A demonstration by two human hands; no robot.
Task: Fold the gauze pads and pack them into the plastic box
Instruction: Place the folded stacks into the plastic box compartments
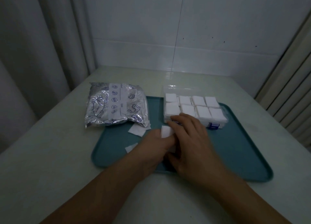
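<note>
Both hands meet over the middle of the teal plastic tray [235, 149] on the pale tabletop [50, 156]. The left hand [156, 146] and right hand [193, 139] together pinch a small white gauze pad [166, 131], apparently mid-fold; part of it is hidden under the fingers. The clear plastic box [193, 109] sits on the tray's far edge, just beyond the right fingertips, its eight compartments already heaped with folded pads. Two loose white gauze squares [137, 130] [131, 147] lie on the tray near the crinkled silver foil bag [116, 104]. The likely trouble: the compartments look full to the brim, so pressing another pad in could spring neighbours out, or stop the lid closing. The right fingers also hover close enough to nudge the front-left stack.
</note>
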